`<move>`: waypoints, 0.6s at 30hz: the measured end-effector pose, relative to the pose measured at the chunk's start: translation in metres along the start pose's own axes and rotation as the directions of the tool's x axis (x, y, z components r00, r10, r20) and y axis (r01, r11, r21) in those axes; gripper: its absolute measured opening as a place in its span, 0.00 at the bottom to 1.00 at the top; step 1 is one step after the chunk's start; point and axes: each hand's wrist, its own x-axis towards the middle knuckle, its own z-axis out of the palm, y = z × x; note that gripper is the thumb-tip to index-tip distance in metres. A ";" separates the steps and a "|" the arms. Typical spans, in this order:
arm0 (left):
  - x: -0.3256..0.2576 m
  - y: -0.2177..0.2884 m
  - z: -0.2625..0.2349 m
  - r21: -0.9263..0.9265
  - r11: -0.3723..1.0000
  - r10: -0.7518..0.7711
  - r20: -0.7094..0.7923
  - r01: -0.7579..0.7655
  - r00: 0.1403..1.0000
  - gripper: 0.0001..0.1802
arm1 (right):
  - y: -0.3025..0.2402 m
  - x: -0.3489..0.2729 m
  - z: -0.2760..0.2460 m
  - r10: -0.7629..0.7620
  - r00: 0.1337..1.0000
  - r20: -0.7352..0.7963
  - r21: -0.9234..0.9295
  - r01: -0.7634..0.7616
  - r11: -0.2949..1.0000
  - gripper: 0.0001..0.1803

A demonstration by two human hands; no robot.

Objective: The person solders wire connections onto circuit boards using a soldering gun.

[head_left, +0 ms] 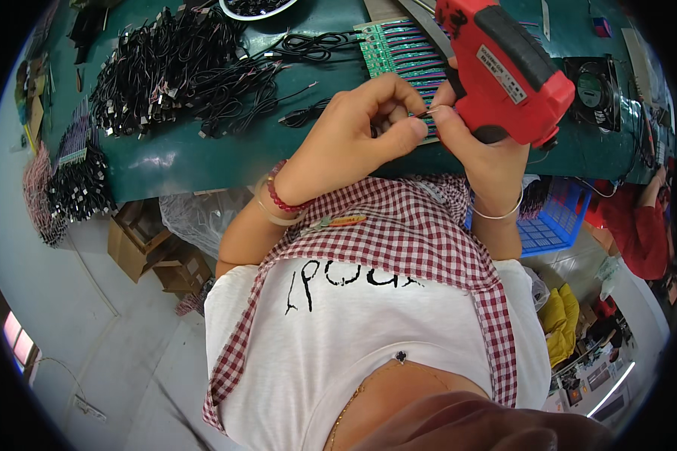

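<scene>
My right hand (483, 154) is wrapped round a red and black soldering gun (504, 75), its body rising past my fingers toward the upper right. The thumb and a finger of the same hand also meet at a thin wire end (431, 111). My left hand (361, 124) closes its thumb and fingertips on this wire from the other side, so both hands touch at the tips. Just beyond them lie green circuit boards (384, 49) in a row, with coloured wires attached. Part of the boards is hidden behind my hands and the gun.
Heaped black USB cables (165, 75) cover the left of the green table (158, 161). A white bowl (257, 13) of small dark parts stands at the back. A black fan (594, 94) is at the right. Beneath the table are cardboard boxes (139, 240) and a blue crate (553, 222). Another person's red sleeve (639, 225) shows at far right.
</scene>
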 end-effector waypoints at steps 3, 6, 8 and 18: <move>0.001 0.000 0.003 0.091 0.995 0.053 -0.088 -0.045 0.995 0.05 | 0.004 0.000 0.004 0.047 0.996 -0.072 0.136 -0.037 0.990 0.07; -0.002 0.000 0.005 0.247 0.965 0.136 -0.161 -0.093 0.978 0.05 | 0.003 -0.001 0.006 0.036 0.999 -0.040 0.077 -0.033 0.997 0.24; -0.003 0.001 0.005 0.334 0.930 0.209 -0.142 -0.152 0.968 0.05 | 0.005 -0.001 0.007 -0.016 0.996 -0.083 0.033 0.018 0.999 0.08; -0.004 0.004 0.000 0.228 0.970 0.105 -0.094 -0.081 0.990 0.04 | -0.001 -0.001 0.002 0.043 0.999 0.004 0.073 -0.043 0.996 0.21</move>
